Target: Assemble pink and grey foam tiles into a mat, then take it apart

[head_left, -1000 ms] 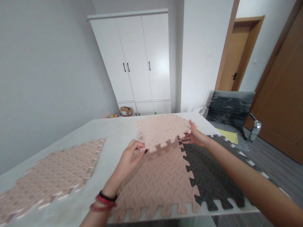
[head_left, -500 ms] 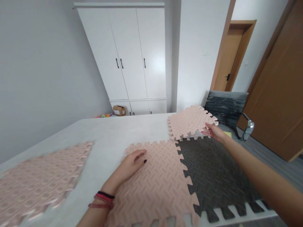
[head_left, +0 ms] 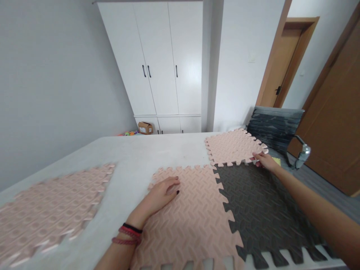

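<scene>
My left hand (head_left: 163,195) lies on a pink foam floor tile (head_left: 197,221), fingers loosely bent and apart. Along its right side this tile meets a dark grey foam tile (head_left: 261,210), their teeth fitted together. My right hand (head_left: 264,161) pinches the near right corner of a second pink foam tile (head_left: 234,147), thumb on top and fingers beneath. That tile lies beyond the grey one, its near teeth by the grey tile's far edge; whether they interlock I cannot tell.
Another pink tile (head_left: 56,210) with rows of round marks lies at the left of the white table (head_left: 135,153). A dark chair (head_left: 275,127) stands past the table's right edge. At the back are a white wardrobe (head_left: 163,56) and a cardboard box (head_left: 145,128).
The far pink tile has come down flatter, its near edge now close along the grey tile, with my right hand still on its corner. The left hand stays on the near pink tile.
</scene>
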A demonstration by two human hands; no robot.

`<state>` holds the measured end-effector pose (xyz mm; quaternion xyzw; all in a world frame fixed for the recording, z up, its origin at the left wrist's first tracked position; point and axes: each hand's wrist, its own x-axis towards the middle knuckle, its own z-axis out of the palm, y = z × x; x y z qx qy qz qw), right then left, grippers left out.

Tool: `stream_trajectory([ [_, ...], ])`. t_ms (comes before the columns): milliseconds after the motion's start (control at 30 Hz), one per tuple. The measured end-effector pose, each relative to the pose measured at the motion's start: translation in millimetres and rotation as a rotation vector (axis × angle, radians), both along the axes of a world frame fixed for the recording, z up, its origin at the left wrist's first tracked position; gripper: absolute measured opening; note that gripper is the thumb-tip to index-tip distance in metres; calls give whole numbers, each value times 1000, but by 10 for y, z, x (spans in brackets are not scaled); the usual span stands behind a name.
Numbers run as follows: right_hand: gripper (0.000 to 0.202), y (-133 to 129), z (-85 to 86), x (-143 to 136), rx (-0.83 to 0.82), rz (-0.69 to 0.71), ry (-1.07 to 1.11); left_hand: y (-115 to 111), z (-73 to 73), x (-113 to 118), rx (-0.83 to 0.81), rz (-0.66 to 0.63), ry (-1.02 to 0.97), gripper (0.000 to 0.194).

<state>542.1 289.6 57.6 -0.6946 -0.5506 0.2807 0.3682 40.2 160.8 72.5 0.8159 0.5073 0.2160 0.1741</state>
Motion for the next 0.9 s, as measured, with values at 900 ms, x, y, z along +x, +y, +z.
stream_trajectory([
  [900,63,-18,-129,-75,-222,-338,-586,24,-84,-59,-35,-42,-10,40],
])
